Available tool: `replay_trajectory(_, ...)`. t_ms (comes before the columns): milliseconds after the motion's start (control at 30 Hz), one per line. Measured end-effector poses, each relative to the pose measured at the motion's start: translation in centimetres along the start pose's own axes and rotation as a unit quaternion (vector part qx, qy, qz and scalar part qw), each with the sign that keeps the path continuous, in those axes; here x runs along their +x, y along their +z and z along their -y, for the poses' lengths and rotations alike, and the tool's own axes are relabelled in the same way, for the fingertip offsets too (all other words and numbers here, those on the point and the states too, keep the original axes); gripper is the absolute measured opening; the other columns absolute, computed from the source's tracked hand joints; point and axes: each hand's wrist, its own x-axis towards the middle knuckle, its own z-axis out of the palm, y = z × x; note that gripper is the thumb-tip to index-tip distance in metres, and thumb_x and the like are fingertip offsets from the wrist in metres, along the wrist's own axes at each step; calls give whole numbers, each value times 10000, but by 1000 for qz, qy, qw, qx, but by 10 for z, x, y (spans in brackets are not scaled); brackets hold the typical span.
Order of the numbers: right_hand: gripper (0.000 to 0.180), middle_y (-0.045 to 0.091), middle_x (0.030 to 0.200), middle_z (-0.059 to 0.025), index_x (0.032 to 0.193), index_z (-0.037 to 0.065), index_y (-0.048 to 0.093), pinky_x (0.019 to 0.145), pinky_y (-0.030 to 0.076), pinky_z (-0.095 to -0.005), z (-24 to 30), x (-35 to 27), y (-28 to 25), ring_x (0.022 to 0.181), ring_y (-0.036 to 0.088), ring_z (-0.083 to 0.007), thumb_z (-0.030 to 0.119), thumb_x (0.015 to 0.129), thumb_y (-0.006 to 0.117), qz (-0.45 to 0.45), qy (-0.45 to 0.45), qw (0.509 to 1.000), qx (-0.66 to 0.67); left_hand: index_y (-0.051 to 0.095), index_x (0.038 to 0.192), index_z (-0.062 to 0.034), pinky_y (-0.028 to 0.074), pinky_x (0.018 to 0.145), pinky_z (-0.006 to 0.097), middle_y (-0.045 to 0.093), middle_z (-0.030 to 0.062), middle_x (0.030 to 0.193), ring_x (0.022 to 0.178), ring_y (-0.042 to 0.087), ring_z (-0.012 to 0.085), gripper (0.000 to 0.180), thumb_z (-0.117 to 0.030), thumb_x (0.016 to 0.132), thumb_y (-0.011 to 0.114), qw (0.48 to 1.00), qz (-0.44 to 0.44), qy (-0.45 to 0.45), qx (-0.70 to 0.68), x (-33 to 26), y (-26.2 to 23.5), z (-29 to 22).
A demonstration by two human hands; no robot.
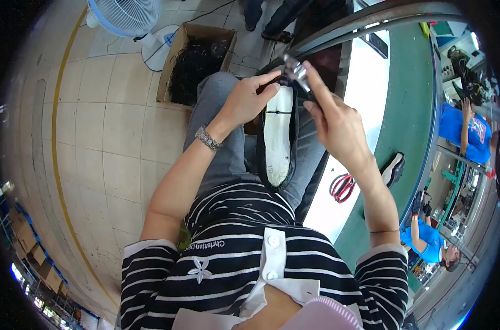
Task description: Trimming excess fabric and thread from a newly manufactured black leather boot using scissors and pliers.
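Note:
Between my thighs lies a black shoe upper (pixel 294 137) with its underside up, its long white insole (pixel 277 132) crossed by a thin black strip. My left hand (pixel 243 104) grips the upper's far end on its left side, thumb and forefinger at the edge. My right hand (pixel 339 124) is closed around a shiny metal hand tool (pixel 297 71) with a dark handle. The tool's head is over the far end of the upper and slightly blurred, so its exact kind is unclear.
On the right, a white ledge (pixel 365 88) holds a phone (pixel 376 45) and red-and-black loops (pixel 342 188). Another shoe (pixel 393 169) rests on the green conveyor (pixel 401 121). A carton of black scraps (pixel 200 60) and a fan (pixel 123 16) stand ahead left. People in blue work across the conveyor.

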Motion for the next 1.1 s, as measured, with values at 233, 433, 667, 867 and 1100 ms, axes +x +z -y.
replay_trajectory(233,700,661,771,-186,1518,178,175,537,544,-428,-18,-3,32,612,667,-344,106,933,553,35,-35,999,-13,594,1281,-34,432,607,238,681,57,813,653,513,53,415,-243,922,598,999,35,24,-5,7,-6,3)
replay_trajectory(433,701,660,758,-203,1521,186,164,514,538,-419,-3,-12,32,612,678,-331,114,938,547,-183,4,972,144,567,1312,-21,468,809,218,682,35,1071,896,588,63,399,-194,953,585,996,88,-3,-14,9,-9,-5)
replay_trajectory(667,674,649,706,-188,1510,206,231,525,537,-413,1,-2,10,597,662,-343,126,928,561,-69,-54,996,30,577,1311,-35,460,850,232,667,44,1107,948,578,68,413,-207,936,607,994,110,-4,-27,10,-18,-2)
replay_trajectory(867,703,631,681,-167,1515,237,189,535,535,-415,-22,-10,46,566,647,-335,123,927,559,-28,-44,999,-12,492,1387,-26,409,969,261,623,71,1210,1083,551,113,529,-203,911,639,981,187,-26,-38,11,-19,-12)
replay_trajectory(1100,708,641,700,-188,1521,266,172,574,534,-469,-14,-6,41,631,662,-348,117,933,538,-140,-52,988,31,251,1493,-11,385,1020,323,529,123,1293,1198,495,187,891,-328,827,749,955,115,-134,-239,-45,-3,-21)
